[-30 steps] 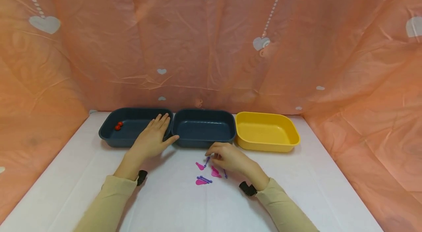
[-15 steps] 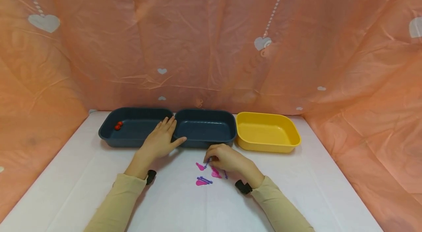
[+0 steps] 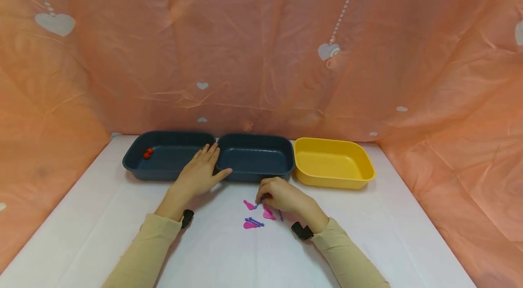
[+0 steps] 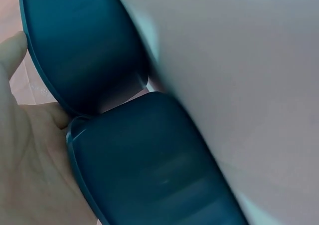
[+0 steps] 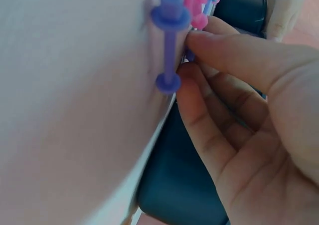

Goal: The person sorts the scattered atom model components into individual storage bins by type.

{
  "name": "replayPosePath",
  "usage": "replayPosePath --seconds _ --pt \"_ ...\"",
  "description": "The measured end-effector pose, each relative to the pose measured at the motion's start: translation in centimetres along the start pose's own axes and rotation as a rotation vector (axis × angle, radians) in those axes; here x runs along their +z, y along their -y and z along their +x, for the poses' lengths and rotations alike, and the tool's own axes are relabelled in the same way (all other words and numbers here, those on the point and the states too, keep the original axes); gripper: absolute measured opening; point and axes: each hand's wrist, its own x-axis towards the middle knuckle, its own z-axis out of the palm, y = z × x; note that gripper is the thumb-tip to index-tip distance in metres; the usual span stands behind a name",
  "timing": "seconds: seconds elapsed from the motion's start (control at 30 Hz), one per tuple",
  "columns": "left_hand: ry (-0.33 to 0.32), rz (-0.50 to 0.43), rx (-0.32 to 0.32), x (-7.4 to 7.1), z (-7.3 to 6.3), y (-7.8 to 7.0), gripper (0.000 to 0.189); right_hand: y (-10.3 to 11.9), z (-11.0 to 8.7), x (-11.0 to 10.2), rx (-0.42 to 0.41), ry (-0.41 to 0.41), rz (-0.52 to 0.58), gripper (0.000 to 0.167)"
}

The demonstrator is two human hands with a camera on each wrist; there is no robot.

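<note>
My right hand (image 3: 284, 196) is low over a small cluster of plastic pieces, thumb and index finger pinching one end of a thin purple rod (image 3: 256, 206). In the right wrist view those fingertips (image 5: 202, 41) mostly hide it. Nearer that camera lies another purple rod (image 5: 170, 55), thin with a flanged, knobbed end. Pink teardrop-shaped pieces (image 3: 268, 214) and more purple rods (image 3: 255, 221) lie on the white table. My left hand (image 3: 199, 173) rests with spread fingers over the adjoining rims of the left dark blue tray (image 3: 140, 171) and the middle dark blue tray (image 3: 253, 176).
Two small red balls (image 3: 148, 153) sit in the left tray. A yellow tray (image 3: 333, 182) stands at the right end of the row. Behind the trays hangs a peach curtain (image 3: 286, 88) with white hearts, which also flanks the table (image 3: 229, 260) on both sides.
My left hand has shifted right, from inside the left tray's edge to where the two dark trays meet. My right thumb and index finger have closed on the purple rod.
</note>
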Motion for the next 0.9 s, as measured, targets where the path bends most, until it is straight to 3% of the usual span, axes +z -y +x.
replayPosePath --seconds 0.5,0.9 --pt "-0.008 -0.003 0.005 0.3 -0.3 0.0 0.091 0.4 -0.2 -0.1 0.007 0.014 0.039 0.009" --pt "0.002 0.001 -0.001 0.1 0.1 0.1 0.091 0.9 -0.3 -1.3 0.004 -0.124 0.074 0.014"
